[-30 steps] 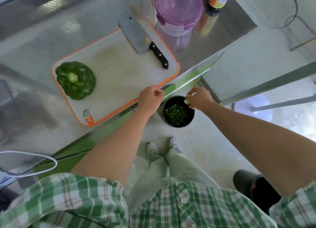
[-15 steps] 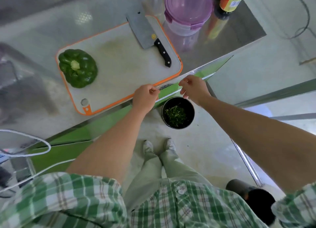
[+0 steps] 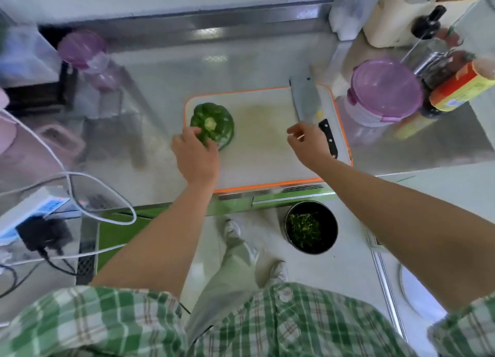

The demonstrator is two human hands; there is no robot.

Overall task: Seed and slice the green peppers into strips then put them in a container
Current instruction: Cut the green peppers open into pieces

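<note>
A stainless-steel kitchen counter filled the upper frame, with an orange-rimmed cutting board at its centre. On the board's left end sat the whole green bell pepper, stem up, uncut. The person's left hand curled round the pepper's near side. The right hand hovered, loosely curled and holding nothing, just beside the black handle of a cleaver lying at the board's right edge. A purple-lidded container stood shut at right, off the board. The rounded pepper could roll under the blade if the one-sided grip slipped, and the lid would have to come off before any strips went in. The left fingertips were hidden against the pepper. Part of the cleaver's handle lay behind the right hand, and motion blur smeared the bottles at upper right.
</note>
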